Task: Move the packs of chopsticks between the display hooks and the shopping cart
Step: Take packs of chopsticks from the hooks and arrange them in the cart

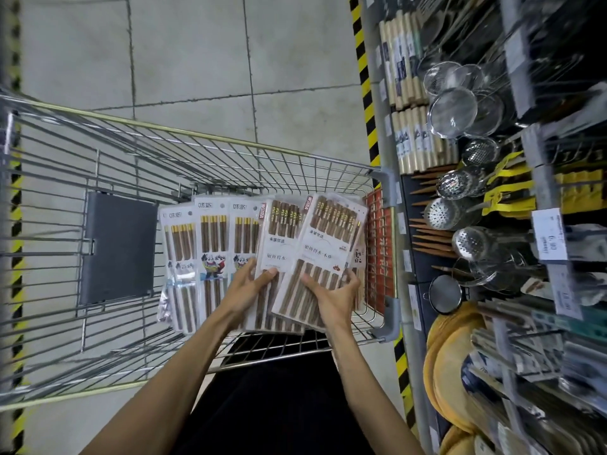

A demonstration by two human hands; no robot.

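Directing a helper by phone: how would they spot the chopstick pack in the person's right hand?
Look in the wire shopping cart, at the corner nearest the utensil shelves. There the right hand grips the topmost pack. Unlike the cartoon-printed packs to its left, it lies tilted over the rest, a white band across brown sticks.

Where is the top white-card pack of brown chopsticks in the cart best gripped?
By its near bottom edge, from the person's side: the flat white-card pack of brown chopsticks lies tilted atop the other packs with that end free, where the right hand pinches it.
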